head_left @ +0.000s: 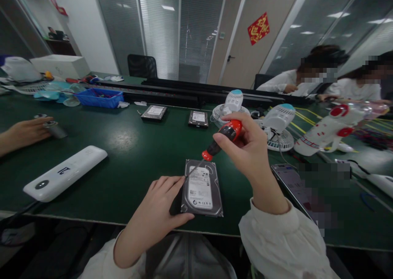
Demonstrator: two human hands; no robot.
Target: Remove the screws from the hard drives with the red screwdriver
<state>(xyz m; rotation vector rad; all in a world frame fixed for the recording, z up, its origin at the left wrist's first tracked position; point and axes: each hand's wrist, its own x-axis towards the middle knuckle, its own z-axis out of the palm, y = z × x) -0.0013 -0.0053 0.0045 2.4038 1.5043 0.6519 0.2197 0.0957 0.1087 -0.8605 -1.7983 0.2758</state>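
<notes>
A silver hard drive [215,195] with a white label lies on the green table in front of me, label side up. My left hand [161,203] steadies it from the left, fingers along its left edge and thumb at its near left corner. In my right hand [250,148] is a screwdriver [227,134] with a red and black handle, gripped from above. Its thin shaft slants down to the left, and the tip meets the drive's left edge beside my left fingertips. Two more hard drives, one on the left [154,112] and one on the right [198,118], lie farther back.
A long white device [66,172] marked 21 lies left, near another person's hand [29,135] by metallic cylinders [55,129]. Behind is a blue basket [100,97]. To the right are white fans [281,119], a phone [291,189] and a red-and-white bottle [333,125]. Co-workers sit back right.
</notes>
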